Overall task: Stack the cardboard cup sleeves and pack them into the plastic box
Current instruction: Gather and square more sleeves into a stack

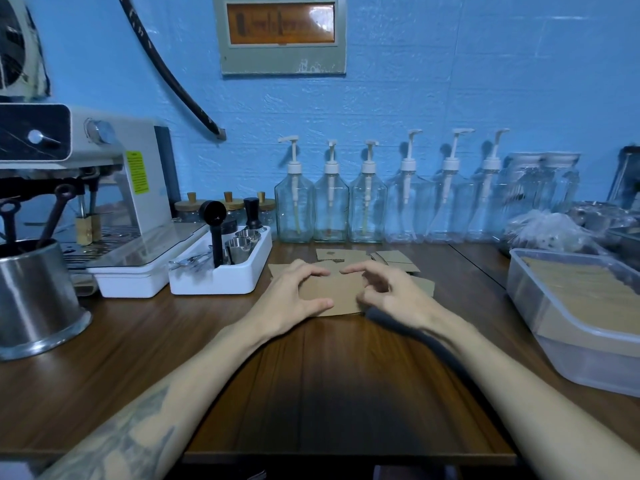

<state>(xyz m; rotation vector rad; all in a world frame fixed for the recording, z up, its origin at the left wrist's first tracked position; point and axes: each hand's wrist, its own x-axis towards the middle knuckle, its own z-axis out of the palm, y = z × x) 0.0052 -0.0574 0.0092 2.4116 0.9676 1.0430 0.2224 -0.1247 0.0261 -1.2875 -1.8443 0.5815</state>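
A flat stack of brown cardboard cup sleeves (337,293) lies on the wooden table in the middle of the head view. My left hand (294,299) grips its left end, thumb on the near edge and fingers over the far edge. My right hand (388,292) holds the right end the same way. More loose sleeves (394,259) lie scattered just behind, toward the bottles. The clear plastic box (540,299) stands at the right, with many sleeves (585,289) packed inside it.
A white tray (221,282) with metal cups and a black scoop sits left of the stack. An espresso machine (104,188) and a steel pot (38,299) stand at far left. Pump bottles (367,202) line the blue wall.
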